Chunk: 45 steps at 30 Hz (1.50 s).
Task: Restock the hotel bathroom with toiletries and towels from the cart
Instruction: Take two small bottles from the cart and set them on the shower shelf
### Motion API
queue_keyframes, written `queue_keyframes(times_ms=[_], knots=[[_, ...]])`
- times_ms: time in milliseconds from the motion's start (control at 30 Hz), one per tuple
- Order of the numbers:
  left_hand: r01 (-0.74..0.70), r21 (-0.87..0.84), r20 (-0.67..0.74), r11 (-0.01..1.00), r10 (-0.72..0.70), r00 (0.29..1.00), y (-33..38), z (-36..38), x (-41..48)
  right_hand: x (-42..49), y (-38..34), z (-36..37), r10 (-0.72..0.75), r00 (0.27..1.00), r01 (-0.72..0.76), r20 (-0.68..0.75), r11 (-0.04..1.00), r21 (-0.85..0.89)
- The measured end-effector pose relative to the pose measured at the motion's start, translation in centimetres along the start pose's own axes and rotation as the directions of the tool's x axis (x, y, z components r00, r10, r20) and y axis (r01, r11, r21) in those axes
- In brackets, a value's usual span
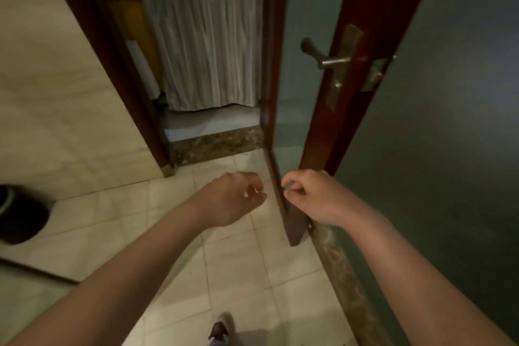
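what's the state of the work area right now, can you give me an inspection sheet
surface: pale tiled floor, with a dark stone threshold at the doorway
job's things: cart with a striped cloth side stands past the doorway; what lies on top is too blurred to tell; no towels or toiletries in hand
clutter: black bin on the floor at far left
grips: left hand and right hand both loosely curled, holding nothing, apart from each other
cables: nothing seen
surroundings: wooden door open on the right, with a metal handle; one shoe at the bottom edge
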<state>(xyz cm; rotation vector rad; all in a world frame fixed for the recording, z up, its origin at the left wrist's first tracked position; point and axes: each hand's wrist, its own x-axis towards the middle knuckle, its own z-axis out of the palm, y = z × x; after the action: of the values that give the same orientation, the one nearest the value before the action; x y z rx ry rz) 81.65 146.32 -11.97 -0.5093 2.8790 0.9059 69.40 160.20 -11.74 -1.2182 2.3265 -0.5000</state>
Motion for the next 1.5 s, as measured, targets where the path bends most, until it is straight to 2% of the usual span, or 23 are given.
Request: queue_keyframes(times_ms=[200, 433, 600, 733, 900, 1000, 1100, 1300, 1500], knots=[[0.001, 0.036, -0.045, 0.999, 0.000, 0.999, -8.7, -8.5, 6.2, 12.9, -4.9, -0.7, -0.005, 0.999, 0.004, 0.037, 1.000, 0.017], [-0.059, 0.113, -0.104, 0.992, 0.070, 0.992, -14.9, -18.8, 13.5, 25.0, -10.0, -4.8, -0.032, 0.999, 0.030, -0.027, 0.998, -0.051], [-0.015, 0.021, -0.173, 1.000, 0.018, 0.985, -18.2, -24.5, 18.0, 32.9, -12.3, -8.4, -0.092, 0.993, 0.089, -0.076, 0.995, -0.041], [0.093, -0.109, -0.277, 0.990, -0.120, 0.953, -21.4, -28.8, 22.1, 39.4, -13.4, -10.7, -0.150, 0.982, 0.152, -0.118, 0.988, 0.012], [0.044, -0.023, -0.262, 0.999, -0.049, 0.964, -24.4, -34.5, 28.1, 49.7, -14.3, -14.0, -0.221, 0.963, 0.232, -0.157, 0.971, 0.058], [0.140, -0.023, -0.312, 0.990, -0.140, 0.940, -25.7, -38.2, 32.5, 55.3, -14.3, -16.3, -0.228, 0.960, 0.247, -0.164, 0.963, 0.104], [0.134, -0.095, -0.317, 0.986, -0.158, 0.935, -27.0, -42.2, 36.6, 60.2, -14.8, -18.9, -0.239, 0.962, 0.257, -0.133, 0.957, 0.133], [0.115, -0.101, -0.349, 0.988, -0.144, 0.926, -30.6, -49.0, 43.4, 68.9, -16.4, -24.0, -0.259, 0.956, 0.275, -0.139, 0.954, 0.118], [0.085, -0.139, -0.376, 0.987, -0.132, 0.917, -35.8, -54.1, 49.4, 77.0, -18.3, -26.8, -0.295, 0.942, 0.304, -0.161, 0.952, 0.030]])
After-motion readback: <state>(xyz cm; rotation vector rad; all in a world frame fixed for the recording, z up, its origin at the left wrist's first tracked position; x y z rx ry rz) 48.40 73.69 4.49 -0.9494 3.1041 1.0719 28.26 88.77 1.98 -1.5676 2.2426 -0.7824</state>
